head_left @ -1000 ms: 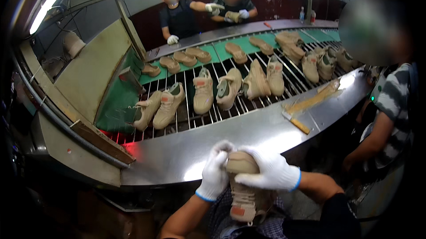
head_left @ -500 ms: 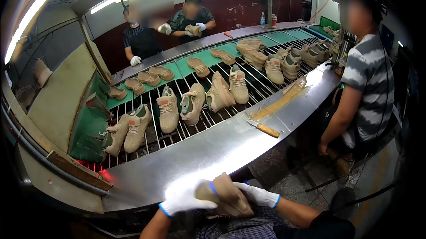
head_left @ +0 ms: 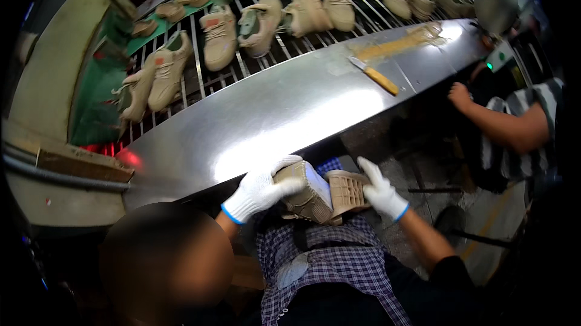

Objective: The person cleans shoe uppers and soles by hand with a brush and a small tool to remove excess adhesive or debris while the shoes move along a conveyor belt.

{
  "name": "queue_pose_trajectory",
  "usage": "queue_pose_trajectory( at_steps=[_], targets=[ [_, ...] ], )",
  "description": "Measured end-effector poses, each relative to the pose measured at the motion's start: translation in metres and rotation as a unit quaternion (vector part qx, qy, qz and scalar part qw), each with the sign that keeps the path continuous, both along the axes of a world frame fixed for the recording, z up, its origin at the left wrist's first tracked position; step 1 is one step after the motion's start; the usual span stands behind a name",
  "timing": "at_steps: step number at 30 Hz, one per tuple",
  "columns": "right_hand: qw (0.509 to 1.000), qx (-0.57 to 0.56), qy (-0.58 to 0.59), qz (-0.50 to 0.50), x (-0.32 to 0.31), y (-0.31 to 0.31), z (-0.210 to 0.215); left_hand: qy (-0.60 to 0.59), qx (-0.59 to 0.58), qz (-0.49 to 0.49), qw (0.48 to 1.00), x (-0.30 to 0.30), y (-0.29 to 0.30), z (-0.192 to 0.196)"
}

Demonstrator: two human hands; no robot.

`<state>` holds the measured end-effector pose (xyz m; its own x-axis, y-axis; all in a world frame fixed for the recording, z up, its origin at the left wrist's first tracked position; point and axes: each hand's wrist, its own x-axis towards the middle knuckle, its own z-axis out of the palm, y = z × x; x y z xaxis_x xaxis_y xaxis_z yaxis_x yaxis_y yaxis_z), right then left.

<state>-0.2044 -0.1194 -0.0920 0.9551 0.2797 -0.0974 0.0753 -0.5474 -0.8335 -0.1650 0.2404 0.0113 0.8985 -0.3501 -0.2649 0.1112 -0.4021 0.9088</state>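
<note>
Above my lap, a beige shoe lies on its side with its pale underside showing. My left hand, in a white glove with a blue cuff edge, grips the shoe's left side. A beige rubber sole with a gridded inner face stands beside the shoe, apart from it along the upper part. Against the sole's right edge rests my gloved right hand, its fingers pointing up and partly around the edge. Whether shoe and sole touch lower down is hard to make out.
A steel counter edge runs before me, with a wooden-handled knife on it. Beyond, beige shoes stand on a metal rod rack, and loose soles lie on a green belt. A person's arm is at right.
My view has tipped downward. The shoe has turned so its underside shows, and the gridded sole face is now visible beside it. My right hand's fingers now point upward.
</note>
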Motion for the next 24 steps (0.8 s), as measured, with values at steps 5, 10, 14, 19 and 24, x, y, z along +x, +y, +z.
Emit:
queue_pose_trajectory(
  at_steps=[5,10,14,19,24],
  targets=[
    [0.935,0.323,0.119,0.085,-0.016,0.032,0.052,-0.135,-0.153,0.276,0.939,0.014,-0.017,-0.029],
    [0.938,0.13,-0.174,0.272,0.018,0.075,0.116,-0.163,-0.186,0.2,0.948,0.041,-0.063,-0.033],
    [0.944,0.152,-0.192,0.219,0.034,0.06,0.094,-0.415,0.011,0.078,0.907,-0.02,-0.036,-0.01],
    [0.933,0.132,-0.226,0.248,0.027,0.069,0.099,-0.327,-0.006,0.113,0.938,-0.095,-0.06,-0.01],
    [0.946,0.161,-0.178,0.217,0.051,0.072,0.097,-0.298,-0.031,0.174,0.938,-0.074,-0.065,-0.018]
  ],
)
